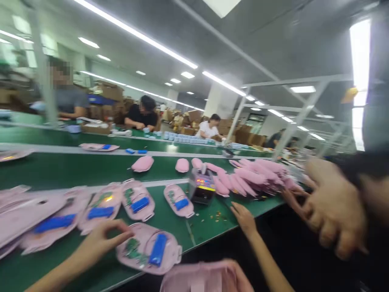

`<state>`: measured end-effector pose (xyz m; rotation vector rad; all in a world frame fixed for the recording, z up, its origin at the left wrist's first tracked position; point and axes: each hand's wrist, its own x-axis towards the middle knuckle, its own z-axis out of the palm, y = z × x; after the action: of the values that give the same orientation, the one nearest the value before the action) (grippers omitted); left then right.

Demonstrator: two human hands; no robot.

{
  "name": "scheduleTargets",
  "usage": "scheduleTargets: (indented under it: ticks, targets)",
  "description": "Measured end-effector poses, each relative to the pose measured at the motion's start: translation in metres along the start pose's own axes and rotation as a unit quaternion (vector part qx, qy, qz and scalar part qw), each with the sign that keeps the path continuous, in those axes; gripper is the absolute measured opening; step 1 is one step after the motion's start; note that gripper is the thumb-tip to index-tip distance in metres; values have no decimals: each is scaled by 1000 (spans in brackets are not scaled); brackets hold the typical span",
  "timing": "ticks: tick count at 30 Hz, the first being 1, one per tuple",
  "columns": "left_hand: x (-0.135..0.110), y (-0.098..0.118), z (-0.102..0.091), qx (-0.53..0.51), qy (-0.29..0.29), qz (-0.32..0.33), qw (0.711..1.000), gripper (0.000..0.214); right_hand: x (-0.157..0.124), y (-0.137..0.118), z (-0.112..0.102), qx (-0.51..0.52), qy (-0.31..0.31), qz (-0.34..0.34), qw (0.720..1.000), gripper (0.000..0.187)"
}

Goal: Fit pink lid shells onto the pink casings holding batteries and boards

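Left hand: fingers curved, narrowly open, empty, just beside a pink smooth oval casing on the near edge of the green conveyor belt. The casing bears an oblong blue battery pack and a green circuit board. Right hand: fingers loosely spread, empty, at the belt's edge, near a black box with a glossy printed label.

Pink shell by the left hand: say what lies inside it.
The shell holds a blue pack and a green circuit board; whatever lies beneath them is covered.
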<state>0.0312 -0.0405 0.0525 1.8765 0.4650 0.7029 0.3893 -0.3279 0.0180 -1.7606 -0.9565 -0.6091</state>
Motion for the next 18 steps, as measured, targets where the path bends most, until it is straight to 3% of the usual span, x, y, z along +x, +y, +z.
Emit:
scheduleTargets:
  ticks: [2, 4, 6, 9, 11, 13, 15, 16, 18]
  targets:
    - [1, -22, -10, -38, -18, -41, 998, 31, 0, -7, 10, 59, -34, 18, 998, 60]
    - [5, -37, -12, -58, -5, -22, 998, 24, -3, -21, 35, 110, -47, 41, 992, 59]
    - [9, -46, -9, -22, 54, 56, 997, 17, -14, -45, 73, 152, -74, 67, 983, 52]
    - [11, -54, 0, 57, 165, 179, 968, 15, -46, -92, 138, 197, -131, 98, 967, 43]
    - [9, -58, 7, 49, 191, 200, 960, 14, -63, -120, 172, 237, -138, 131, 953, 40]
    - [8, -62, 12, -35, 194, 151, 969, 8, -67, -141, 190, 295, -113, 200, 928, 40]
    - [8, -63, 16, -155, 191, 48, 968, 16, -60, -153, 194, 327, -105, 261, 902, 42]
    - [9, -64, 17, -206, 182, -5, 961, 26, -53, -158, 193, 320, -117, 263, 902, 42]
    - [10, -64, 18, -258, 150, -79, 951, 37, -37, -166, 189, 252, -161, 188, 935, 42]
